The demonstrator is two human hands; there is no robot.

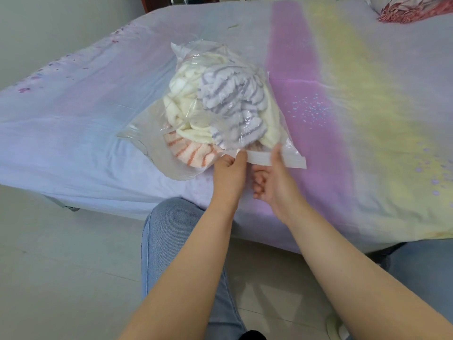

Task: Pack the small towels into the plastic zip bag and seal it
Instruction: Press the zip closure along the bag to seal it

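A clear plastic zip bag (pixel 147 133) lies on the bed, stuffed with small towels: a grey-striped one (pixel 232 104), a cream one (pixel 181 99) and an orange-striped one (pixel 193 153) at the near left. The bag's white zip strip (pixel 291 160) runs along its near edge. My left hand (pixel 230 175) pinches the strip at its left part, thumb on top. My right hand (pixel 272 177) pinches the strip just to the right of it, thumb on top, fingers curled below. The strip's right end sticks out past my right hand.
The bed (pixel 367 119) is covered with a pastel sheet in lilac, purple and yellow bands. A red patterned pillow (pixel 414 11) lies at the far right corner. My knees in blue jeans (pixel 169 229) are at the bed's near edge, above a pale tiled floor (pixel 61 266).
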